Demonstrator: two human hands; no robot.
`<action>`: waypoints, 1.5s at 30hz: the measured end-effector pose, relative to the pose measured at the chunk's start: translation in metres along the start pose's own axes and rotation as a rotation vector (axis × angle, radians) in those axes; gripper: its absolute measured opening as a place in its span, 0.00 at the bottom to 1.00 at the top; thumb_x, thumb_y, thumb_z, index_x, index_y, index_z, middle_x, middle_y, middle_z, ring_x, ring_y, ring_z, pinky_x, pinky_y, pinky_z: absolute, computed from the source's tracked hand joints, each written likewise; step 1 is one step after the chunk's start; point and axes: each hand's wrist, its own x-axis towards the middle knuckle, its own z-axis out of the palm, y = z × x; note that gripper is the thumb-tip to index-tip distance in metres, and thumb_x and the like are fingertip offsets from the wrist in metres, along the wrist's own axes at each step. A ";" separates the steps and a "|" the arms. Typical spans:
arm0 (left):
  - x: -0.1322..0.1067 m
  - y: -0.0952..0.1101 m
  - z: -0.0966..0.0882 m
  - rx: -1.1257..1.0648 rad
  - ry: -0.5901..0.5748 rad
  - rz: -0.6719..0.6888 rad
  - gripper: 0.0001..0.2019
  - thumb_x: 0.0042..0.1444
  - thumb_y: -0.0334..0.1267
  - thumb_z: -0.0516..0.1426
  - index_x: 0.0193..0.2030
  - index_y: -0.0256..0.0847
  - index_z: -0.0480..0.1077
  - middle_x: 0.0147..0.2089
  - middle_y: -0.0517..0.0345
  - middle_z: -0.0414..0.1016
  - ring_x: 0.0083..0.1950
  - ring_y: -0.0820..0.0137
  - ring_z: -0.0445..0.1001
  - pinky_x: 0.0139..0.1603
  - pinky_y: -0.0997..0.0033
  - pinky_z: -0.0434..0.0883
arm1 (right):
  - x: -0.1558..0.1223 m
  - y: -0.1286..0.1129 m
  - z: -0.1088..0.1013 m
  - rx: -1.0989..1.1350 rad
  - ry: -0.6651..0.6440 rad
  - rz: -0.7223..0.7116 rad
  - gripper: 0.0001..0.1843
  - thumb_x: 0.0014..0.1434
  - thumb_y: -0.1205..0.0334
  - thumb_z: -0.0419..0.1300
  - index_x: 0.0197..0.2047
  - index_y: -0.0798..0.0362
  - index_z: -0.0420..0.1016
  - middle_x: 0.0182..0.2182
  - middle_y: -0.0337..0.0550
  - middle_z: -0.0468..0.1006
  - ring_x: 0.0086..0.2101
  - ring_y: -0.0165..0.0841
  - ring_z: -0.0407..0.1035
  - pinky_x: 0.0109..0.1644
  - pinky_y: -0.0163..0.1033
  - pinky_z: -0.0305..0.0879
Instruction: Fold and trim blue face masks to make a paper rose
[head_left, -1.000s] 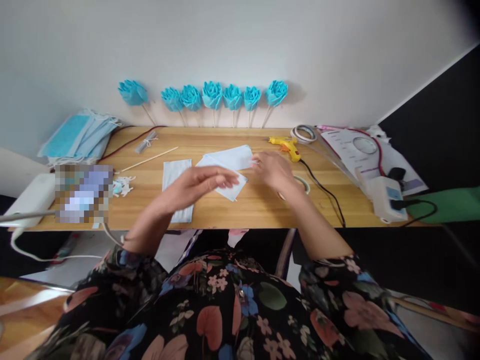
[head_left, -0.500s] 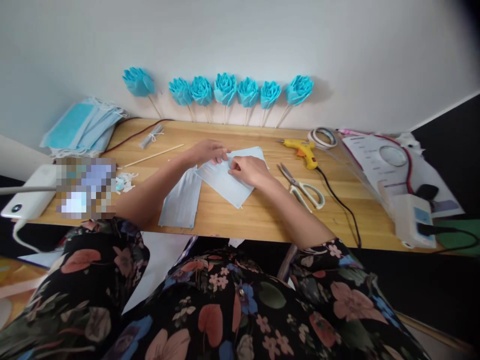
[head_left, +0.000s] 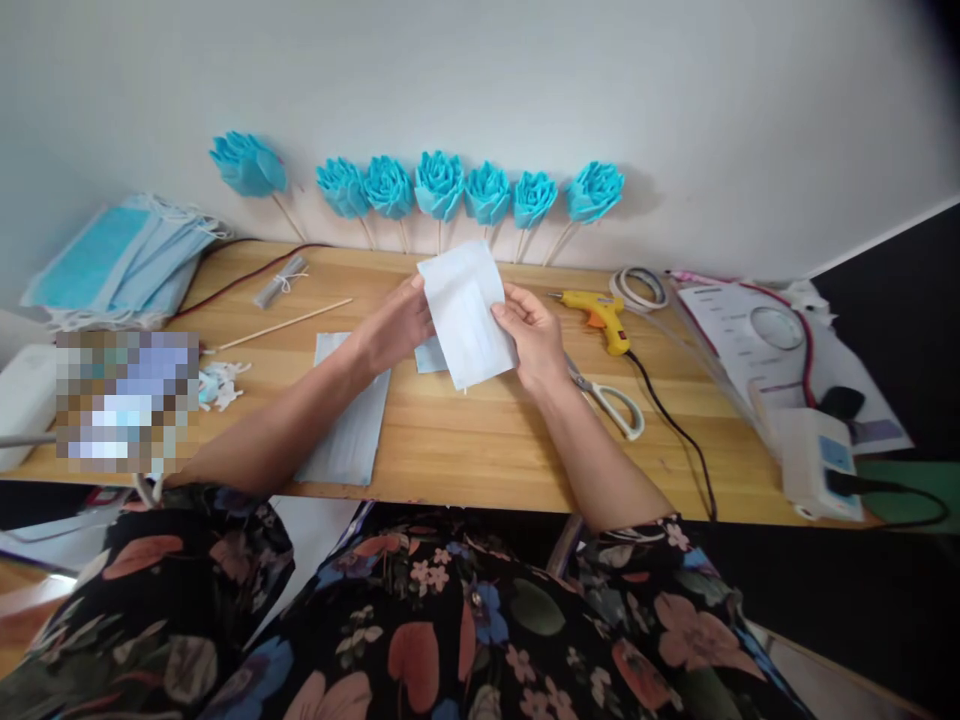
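Observation:
A pale, nearly white mask fabric sheet (head_left: 469,315) is raised and tilted above the table between my hands. My right hand (head_left: 534,335) pinches its right edge between thumb and fingers. At the left edge is my left hand (head_left: 401,325), closed on the sheet, its fingertips partly hidden behind it. Part of a light blue fabric piece (head_left: 430,357) shows on the table beneath. Another pleated light blue mask sheet (head_left: 345,435) lies under my left forearm. Scissors (head_left: 619,408) rest beside my right wrist, partly covered by it.
Several blue fabric roses on sticks (head_left: 439,187) lean against the wall. A yellow glue gun (head_left: 600,312) and tape rolls (head_left: 640,288) lie to the right, near a power strip (head_left: 814,460). Leftward are stacked masks (head_left: 112,260), a wooden stick (head_left: 281,325) and white scraps (head_left: 221,385).
Both hands have lifted the sheet off the table and tilted it up. My right hand has moved to its right edge, my left to its left edge. The view has shifted slightly.

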 end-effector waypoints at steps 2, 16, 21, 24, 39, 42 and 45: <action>-0.003 -0.002 0.002 -0.032 -0.018 -0.044 0.30 0.55 0.61 0.61 0.56 0.42 0.68 0.52 0.46 0.78 0.54 0.59 0.77 0.50 0.62 0.74 | -0.002 0.001 0.003 -0.002 0.016 0.011 0.29 0.50 0.38 0.65 0.49 0.48 0.73 0.46 0.44 0.82 0.48 0.38 0.75 0.49 0.44 0.73; -0.006 -0.007 -0.002 0.346 0.042 0.148 0.20 0.55 0.47 0.64 0.50 0.39 0.72 0.24 0.64 0.70 0.19 0.77 0.64 0.20 0.75 0.65 | -0.010 -0.001 0.005 -0.123 0.034 -0.034 0.22 0.55 0.40 0.62 0.27 0.50 0.67 0.21 0.32 0.61 0.24 0.26 0.56 0.28 0.34 0.54; -0.006 -0.006 -0.004 0.321 0.080 0.162 0.19 0.56 0.50 0.63 0.48 0.38 0.72 0.24 0.64 0.69 0.18 0.78 0.63 0.19 0.74 0.63 | -0.010 0.001 0.002 -0.171 0.044 -0.063 0.27 0.56 0.35 0.59 0.23 0.49 0.60 0.20 0.32 0.56 0.22 0.26 0.51 0.26 0.35 0.50; -0.006 -0.006 -0.004 0.306 0.083 0.154 0.19 0.56 0.49 0.63 0.47 0.39 0.71 0.24 0.64 0.68 0.18 0.78 0.63 0.18 0.75 0.62 | -0.011 -0.001 0.003 -0.196 0.060 -0.049 0.30 0.55 0.31 0.58 0.23 0.49 0.57 0.19 0.33 0.56 0.22 0.27 0.52 0.25 0.35 0.52; -0.008 -0.006 -0.003 0.322 0.079 0.101 0.22 0.54 0.52 0.64 0.50 0.39 0.74 0.22 0.65 0.68 0.16 0.80 0.58 0.16 0.76 0.54 | -0.012 0.000 0.005 -0.119 -0.004 0.004 0.25 0.53 0.35 0.62 0.27 0.48 0.66 0.19 0.32 0.58 0.21 0.26 0.53 0.23 0.34 0.52; -0.008 -0.007 -0.003 0.287 0.095 0.097 0.20 0.54 0.50 0.64 0.49 0.40 0.74 0.24 0.64 0.71 0.18 0.79 0.60 0.18 0.76 0.56 | -0.012 0.001 0.006 -0.141 0.002 0.010 0.25 0.53 0.35 0.63 0.26 0.49 0.65 0.18 0.32 0.59 0.20 0.27 0.54 0.23 0.35 0.53; -0.008 -0.005 -0.004 0.203 0.118 0.099 0.17 0.53 0.49 0.65 0.43 0.39 0.74 0.29 0.61 0.75 0.24 0.77 0.68 0.24 0.76 0.62 | -0.012 0.000 0.005 -0.124 -0.017 -0.002 0.25 0.54 0.35 0.62 0.26 0.49 0.66 0.18 0.32 0.63 0.20 0.26 0.57 0.24 0.35 0.56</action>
